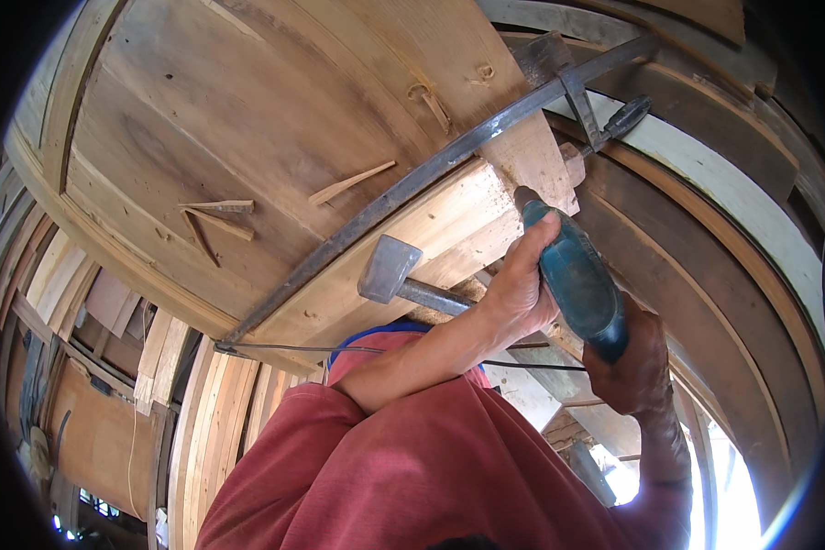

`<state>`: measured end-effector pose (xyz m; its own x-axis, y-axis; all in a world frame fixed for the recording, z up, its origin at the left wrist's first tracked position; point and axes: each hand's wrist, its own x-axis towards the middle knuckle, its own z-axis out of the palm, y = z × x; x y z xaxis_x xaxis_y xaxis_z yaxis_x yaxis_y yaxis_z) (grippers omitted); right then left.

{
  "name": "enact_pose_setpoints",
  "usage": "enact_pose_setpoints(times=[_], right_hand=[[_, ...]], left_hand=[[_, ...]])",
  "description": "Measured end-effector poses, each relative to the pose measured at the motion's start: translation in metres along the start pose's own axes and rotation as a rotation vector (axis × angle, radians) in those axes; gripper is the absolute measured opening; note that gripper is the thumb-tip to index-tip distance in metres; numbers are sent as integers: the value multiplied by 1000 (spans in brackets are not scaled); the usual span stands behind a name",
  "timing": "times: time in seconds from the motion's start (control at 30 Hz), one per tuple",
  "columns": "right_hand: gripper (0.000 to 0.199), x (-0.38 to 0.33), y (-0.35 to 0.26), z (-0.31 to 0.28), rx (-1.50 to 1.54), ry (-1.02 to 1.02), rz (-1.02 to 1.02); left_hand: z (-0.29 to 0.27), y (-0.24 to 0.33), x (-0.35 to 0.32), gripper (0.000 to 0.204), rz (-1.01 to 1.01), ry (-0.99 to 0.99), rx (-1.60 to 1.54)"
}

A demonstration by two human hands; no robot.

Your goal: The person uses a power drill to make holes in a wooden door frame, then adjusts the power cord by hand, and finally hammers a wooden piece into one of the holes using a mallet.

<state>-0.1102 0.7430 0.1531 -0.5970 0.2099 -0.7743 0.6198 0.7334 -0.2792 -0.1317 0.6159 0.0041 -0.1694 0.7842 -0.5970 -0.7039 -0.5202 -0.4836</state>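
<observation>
A teal power drill (579, 280) is in both my hands, its dark nose against the pale wooden edge board (458, 206) near the panel's right corner. My right hand (631, 357) wraps round the rear grip. My left hand (522, 280) holds the body near the front, thumb along its side and the other fingers mostly hidden. Sawdust lies on the wood by the drill's nose; any bit there is hidden. A hammer (390, 269) with a blocky metal head rests on the edge board, its handle running behind my left forearm.
A long metal bar clamp (412, 188) crosses the wooden panel (247, 110), its screw handle (628, 117) at the upper right. Wood splinters (350, 183) lie on the panel. A dark cord (293, 347) passes near my left arm. Stacked boards (706, 247) stand to the right.
</observation>
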Motion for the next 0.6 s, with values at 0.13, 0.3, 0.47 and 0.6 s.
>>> enact_pose_setpoints(times=[0.13,0.3,0.47,0.6], right_hand=[[39,5,2,2,-98,82,-75],[38,50,35,18,-36,-138,-51],[38,45,28,15,-29,-99,-70],[43,43,31,7,-118,-152,-32]], left_hand=[[-4,2,8,47,37,48,-6],[-27,33,50,50,-59,69,-4],[-39,13,42,52,96,104,75],[-28,13,41,53,48,162,-9]])
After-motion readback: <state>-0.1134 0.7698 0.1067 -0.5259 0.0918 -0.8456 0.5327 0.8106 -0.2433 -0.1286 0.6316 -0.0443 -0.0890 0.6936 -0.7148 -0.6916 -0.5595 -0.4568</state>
